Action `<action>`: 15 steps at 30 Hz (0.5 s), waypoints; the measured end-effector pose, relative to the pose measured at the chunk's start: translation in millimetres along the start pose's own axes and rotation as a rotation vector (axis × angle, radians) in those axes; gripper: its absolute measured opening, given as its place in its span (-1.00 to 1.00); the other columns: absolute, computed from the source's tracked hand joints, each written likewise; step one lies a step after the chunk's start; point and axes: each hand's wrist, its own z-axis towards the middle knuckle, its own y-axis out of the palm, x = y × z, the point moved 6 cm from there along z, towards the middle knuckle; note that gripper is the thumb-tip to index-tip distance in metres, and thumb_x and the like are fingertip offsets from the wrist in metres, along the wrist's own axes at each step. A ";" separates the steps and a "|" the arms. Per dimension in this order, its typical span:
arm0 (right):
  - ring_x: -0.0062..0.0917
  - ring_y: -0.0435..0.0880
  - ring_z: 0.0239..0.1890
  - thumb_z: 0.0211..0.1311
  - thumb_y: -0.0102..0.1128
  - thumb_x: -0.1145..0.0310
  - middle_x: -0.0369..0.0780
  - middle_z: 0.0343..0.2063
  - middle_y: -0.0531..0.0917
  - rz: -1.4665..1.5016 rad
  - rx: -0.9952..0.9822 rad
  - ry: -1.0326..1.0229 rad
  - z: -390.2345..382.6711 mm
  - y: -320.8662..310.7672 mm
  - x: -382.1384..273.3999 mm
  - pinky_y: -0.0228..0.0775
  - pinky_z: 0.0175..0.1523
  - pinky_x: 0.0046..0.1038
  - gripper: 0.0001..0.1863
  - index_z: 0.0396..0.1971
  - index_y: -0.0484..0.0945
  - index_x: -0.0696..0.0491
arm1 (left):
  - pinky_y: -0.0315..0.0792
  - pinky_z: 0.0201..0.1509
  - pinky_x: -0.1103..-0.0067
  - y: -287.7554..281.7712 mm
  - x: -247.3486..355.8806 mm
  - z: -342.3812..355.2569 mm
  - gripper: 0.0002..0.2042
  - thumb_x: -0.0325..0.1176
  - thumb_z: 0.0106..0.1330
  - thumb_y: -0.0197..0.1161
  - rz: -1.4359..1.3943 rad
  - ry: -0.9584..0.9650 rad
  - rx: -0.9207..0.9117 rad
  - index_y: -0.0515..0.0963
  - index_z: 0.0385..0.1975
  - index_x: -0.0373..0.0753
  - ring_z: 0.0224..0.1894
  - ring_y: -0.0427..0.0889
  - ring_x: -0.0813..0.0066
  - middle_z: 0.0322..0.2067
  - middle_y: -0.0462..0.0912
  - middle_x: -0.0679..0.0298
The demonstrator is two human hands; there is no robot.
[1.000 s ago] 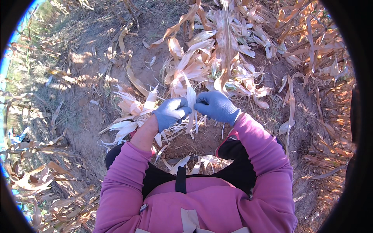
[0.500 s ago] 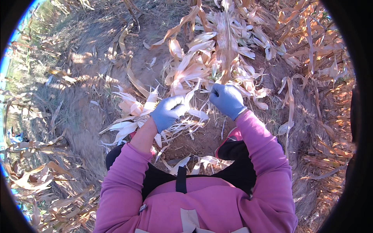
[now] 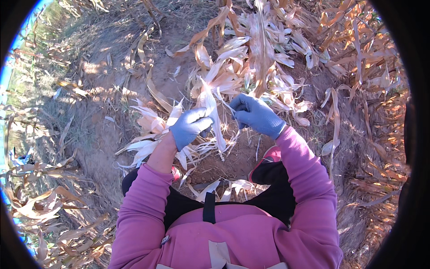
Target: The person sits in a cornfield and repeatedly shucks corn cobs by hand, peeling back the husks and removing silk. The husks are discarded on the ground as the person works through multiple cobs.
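Observation:
Between my gloved hands hangs a pale corn husk (image 3: 213, 112), its lower end narrowing to a point. My left hand (image 3: 190, 128), in a blue-grey glove, is closed at the husk's left edge with thumb and fingers pinched together. Thin shreds run from the husk to my right hand (image 3: 258, 115), whose curled fingers pinch a narrow strip. Behind both hands spreads a heap of dry husks (image 3: 233, 76). More loose husks (image 3: 150, 123) lie left of my left hand, and thin husk shreds (image 3: 210, 148) are scattered on the soil below.
Standing dry corn stalks (image 3: 380, 89) line the right side. A long dry leaf (image 3: 261, 49) hangs over the heap. Bare soil with dry grass (image 3: 107, 134) stretches to the left. My pink shoe (image 3: 272, 154) rests close to the husk shreds.
The husk has come upright between my hands, where a smaller flap showed before. My right hand has shifted slightly left and its fingers now pinch a thin strip.

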 end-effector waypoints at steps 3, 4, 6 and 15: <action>-0.71 0.51 -0.49 0.21 0.10 0.36 -0.35 -0.50 0.50 -0.071 -0.106 0.065 1.0 14.6 -2.5 0.42 -0.35 -0.62 -0.77 -0.21 0.48 0.18 | 0.39 -0.35 0.66 6.6 -1.1 1.6 -0.81 -0.40 0.30 0.07 0.021 -0.053 -0.019 0.52 -0.19 -0.35 -0.45 0.47 0.66 -0.47 0.52 0.36; -0.71 0.51 -0.50 0.23 0.10 0.33 -0.35 -0.51 0.50 -0.107 -0.127 0.091 1.2 16.9 -1.1 0.41 -0.35 -0.63 -0.75 -0.20 0.48 0.18 | 0.40 -0.37 0.66 8.7 -1.4 2.6 -0.82 -0.41 0.30 0.07 0.019 -0.053 -0.016 0.52 -0.21 -0.35 -0.45 0.49 0.64 -0.47 0.52 0.35; -0.72 0.50 -0.53 0.29 0.06 0.19 -0.36 -0.53 0.49 -0.087 -0.133 0.070 1.0 18.7 0.0 0.39 -0.37 -0.64 -0.71 -0.26 0.49 0.15 | 0.42 -0.41 0.66 12.2 -2.1 4.3 -0.83 -0.43 0.29 0.07 0.014 -0.055 -0.009 0.53 -0.25 -0.37 -0.47 0.52 0.62 -0.48 0.53 0.32; -0.72 0.54 -0.58 0.31 0.00 0.08 -0.30 -0.46 0.59 -0.013 0.017 0.198 -1.5 5.6 5.2 0.37 -0.43 -0.65 -0.64 -0.21 0.48 0.10 | 0.42 -0.29 0.68 9.7 -5.5 7.5 -0.83 -0.40 0.33 0.08 -0.034 -0.003 0.016 0.53 -0.17 -0.31 -0.39 0.52 0.66 -0.37 0.58 0.34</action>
